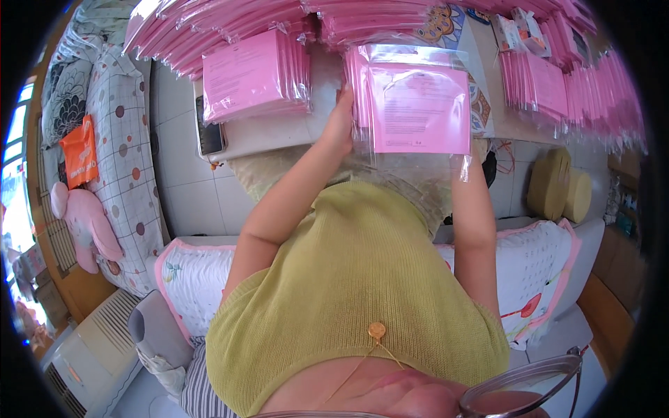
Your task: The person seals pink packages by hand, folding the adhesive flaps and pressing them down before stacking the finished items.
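Note:
Before my chest stands a bundle of pink packets (420, 112) in clear plastic sleeves, printed with small writing. My left hand (342, 123) presses along the bundle's left side, thumb pointing up. My right forearm (473, 204) reaches to the bundle's right edge; the packets hide the right hand itself, so its grip does not show. The front packet's sleeve overhangs the near table edge. To the left, another stack of pink packets (243, 76) leans on the table (272, 130).
More pink packets are piled along the table's far side (225, 21) and at the right (601, 96). A phone (210, 130) lies at the table's left edge. Yellow stools (549, 183) stand on the floor at right. A checked cover (123, 157) lies on the left-hand seat.

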The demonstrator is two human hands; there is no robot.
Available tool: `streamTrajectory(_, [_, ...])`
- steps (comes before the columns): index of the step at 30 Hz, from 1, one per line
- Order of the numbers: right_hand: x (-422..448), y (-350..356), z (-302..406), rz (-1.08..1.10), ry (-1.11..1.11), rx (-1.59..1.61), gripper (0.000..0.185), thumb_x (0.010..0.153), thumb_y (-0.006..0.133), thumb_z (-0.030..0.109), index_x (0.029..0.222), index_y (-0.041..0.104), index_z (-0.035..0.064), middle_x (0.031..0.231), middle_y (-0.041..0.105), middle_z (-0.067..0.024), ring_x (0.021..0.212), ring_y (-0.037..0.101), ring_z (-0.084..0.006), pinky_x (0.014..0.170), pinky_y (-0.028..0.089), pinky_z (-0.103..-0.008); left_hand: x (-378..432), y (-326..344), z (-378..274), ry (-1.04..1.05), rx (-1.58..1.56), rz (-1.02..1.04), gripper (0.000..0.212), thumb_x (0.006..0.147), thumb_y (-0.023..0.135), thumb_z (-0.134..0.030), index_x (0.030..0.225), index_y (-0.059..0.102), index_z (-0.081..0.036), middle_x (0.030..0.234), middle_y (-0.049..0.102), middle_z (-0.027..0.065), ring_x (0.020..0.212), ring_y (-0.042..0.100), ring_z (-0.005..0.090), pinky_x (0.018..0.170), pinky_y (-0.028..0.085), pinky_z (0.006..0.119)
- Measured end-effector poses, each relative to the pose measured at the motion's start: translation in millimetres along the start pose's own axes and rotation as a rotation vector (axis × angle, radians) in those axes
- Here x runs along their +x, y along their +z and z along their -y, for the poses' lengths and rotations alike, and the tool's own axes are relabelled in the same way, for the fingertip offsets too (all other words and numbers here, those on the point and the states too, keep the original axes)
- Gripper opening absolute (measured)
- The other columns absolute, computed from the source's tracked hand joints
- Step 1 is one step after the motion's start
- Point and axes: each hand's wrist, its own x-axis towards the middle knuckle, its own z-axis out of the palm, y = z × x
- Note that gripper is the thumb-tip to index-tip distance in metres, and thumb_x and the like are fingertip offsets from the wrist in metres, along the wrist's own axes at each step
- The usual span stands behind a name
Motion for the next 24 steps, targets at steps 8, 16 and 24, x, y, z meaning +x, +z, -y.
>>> streamTrajectory(8, [-98.3,-5.3,49.0,0.294,-0.248,-0.097,0.051,0.095,0.045,0.027,0.137,0.036,0.0,0.133,0.046,-0.0097,0.117,0.046,-0.0191,0.099,0.035,-0.0292,-26.7,-26.7,13.5,0.717,1.058,0.158,0.065,0.093,0.045,-0.035,0.146,0.015,-0.012,0.151,-0.003,0.0196,0.14,0.0,0.0375,0.11,0.01,0.048])
streamTrajectory(16, [-65.1,40.7,44.7,-0.086,-0.78,-1.015,0.061,0.087,0.06,0.029,0.135,0.037,0.0007,0.134,0.043,-0.0198,0.127,0.039,-0.029,0.105,0.027,-0.0373,-6.4,-13.5,-0.4,0.959,1.21,-0.1,0.058,0.088,0.053,-0.019,0.141,0.031,-0.015,0.149,0.001,0.0262,0.137,0.004,0.0455,0.108,0.013,0.052])
streamTrajectory(24, [-171.2,80.3,25.4,0.114,-1.355,-1.227,0.019,0.067,0.072,0.013,0.084,0.065,0.0139,0.092,0.053,0.0,0.09,0.05,-0.0217,0.081,0.034,-0.0383,-86.0,-26.1,15.0,0.889,1.324,-0.253,0.026,0.071,0.07,-0.016,0.094,0.062,-0.008,0.101,0.044,0.0142,0.098,0.044,0.0297,0.084,0.035,0.039])
